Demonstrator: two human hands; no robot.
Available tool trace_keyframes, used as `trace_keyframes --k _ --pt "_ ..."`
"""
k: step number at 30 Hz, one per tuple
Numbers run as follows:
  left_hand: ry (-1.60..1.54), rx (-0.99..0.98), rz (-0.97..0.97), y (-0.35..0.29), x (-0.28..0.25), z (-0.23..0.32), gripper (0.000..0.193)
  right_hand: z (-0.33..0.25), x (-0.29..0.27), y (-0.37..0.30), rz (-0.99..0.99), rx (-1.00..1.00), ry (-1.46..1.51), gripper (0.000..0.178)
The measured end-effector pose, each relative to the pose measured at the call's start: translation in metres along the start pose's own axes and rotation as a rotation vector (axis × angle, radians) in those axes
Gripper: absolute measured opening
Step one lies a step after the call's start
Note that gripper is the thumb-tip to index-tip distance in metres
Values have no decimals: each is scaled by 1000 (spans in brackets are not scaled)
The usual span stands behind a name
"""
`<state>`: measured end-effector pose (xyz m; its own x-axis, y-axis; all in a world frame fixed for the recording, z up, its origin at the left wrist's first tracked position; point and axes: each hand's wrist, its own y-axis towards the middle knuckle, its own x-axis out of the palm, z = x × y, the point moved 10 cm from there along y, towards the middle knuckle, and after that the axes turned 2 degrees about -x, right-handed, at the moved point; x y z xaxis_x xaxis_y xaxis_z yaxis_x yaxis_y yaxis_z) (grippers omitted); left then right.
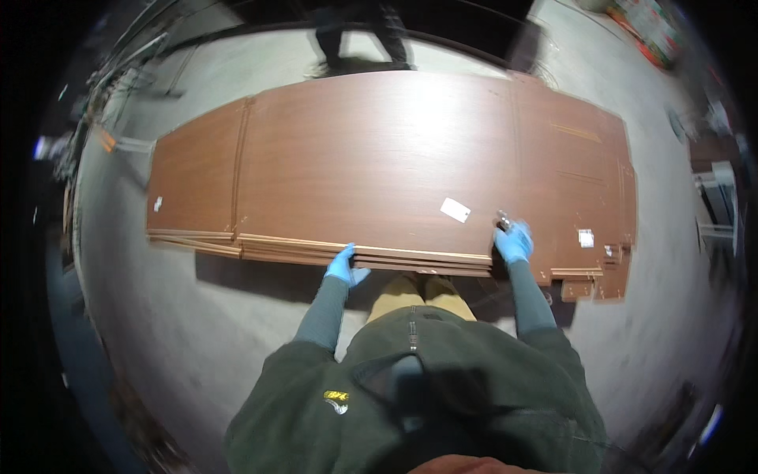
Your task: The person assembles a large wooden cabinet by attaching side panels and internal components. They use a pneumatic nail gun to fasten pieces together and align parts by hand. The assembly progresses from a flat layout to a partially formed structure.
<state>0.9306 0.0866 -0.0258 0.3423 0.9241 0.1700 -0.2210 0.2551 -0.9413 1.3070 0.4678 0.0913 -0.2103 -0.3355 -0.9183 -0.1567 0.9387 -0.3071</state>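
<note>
A stack of brown wood-grain panels (355, 158) lies in front of me, its layered near edge facing my body. On that near edge rests my left hand (344, 268) in a blue glove, fingers stretched over the rim and thumb spread to the right. My right hand (514, 242), gloved in blue too, is above the right part of the stack. It is closed around a small dark tool with a shiny metal end (503, 222); blur and the fingers hide its kind. Between the hands, a white paper label (455, 209) lies on the top panel.
Smaller brown pieces (584, 286) stick out at the stack's near right corner. Another white label (585, 238) is close by. Beyond the far edge, a person's dark-clothed legs (359, 35) show. Grey concrete floor (126, 316) surrounds the stack, with equipment along the left side.
</note>
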Motion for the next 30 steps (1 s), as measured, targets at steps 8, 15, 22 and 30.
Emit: trace_keyframes --k 8,15,22,30 --pt "92 -101 59 15 -22 -6 100 -48 11 3 -106 17 33 38" --pt "107 -105 -10 16 -23 8 76 -50 17 13 -128 46 61 41" --pt "144 -158 -3 21 -30 13 93 -65 13 10 -125 26 37 42" --pt "211 -251 46 18 -33 13 117 -61 13 12 -175 75 136 40"
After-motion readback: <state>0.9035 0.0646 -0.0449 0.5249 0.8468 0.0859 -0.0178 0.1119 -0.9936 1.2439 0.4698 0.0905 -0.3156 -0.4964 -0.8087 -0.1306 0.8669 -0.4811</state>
